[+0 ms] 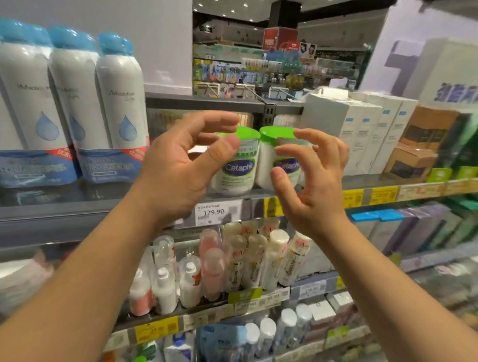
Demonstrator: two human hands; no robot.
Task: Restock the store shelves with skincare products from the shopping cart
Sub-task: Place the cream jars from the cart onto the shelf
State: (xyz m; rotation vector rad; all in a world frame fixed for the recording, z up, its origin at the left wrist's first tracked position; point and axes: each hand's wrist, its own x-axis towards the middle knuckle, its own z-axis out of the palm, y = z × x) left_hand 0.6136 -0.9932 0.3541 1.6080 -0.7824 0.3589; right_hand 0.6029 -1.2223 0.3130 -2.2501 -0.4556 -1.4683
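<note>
Two Cetaphil jars were seen side by side on the upper shelf [302, 195], at its front edge, both upright and touching or nearly so. The left jar [235, 164] carried a bright green lid and a white body with a blue and green label; the right jar [275, 156] matched it, its label partly covered by fingers.

The left hand [187, 167] was raised in front of the left jar, fingers curved and spread, thumb set apart from the forefinger. No contact with the jar could be confirmed; the hand appeared open around it rather than clamped. The right hand [312, 174] was held in front of the right jar in a like pose, fingers curled loosely and parted, nothing gripped. Whether its fingertips touched the jar could not be told.

A white price tag [210, 212] reading 179.90 was fixed to the shelf rail just below the left jar. To the left on the same shelf, tall white spray bottles [120, 104] with blue caps were stood in wrapped packs. To the right, white cartons [368, 135] and brown boxes [421, 143] were ranged. On the shelf below, small pump bottles [247, 260] in white and pink were packed close. Far aisles were noted behind, blurred.
</note>
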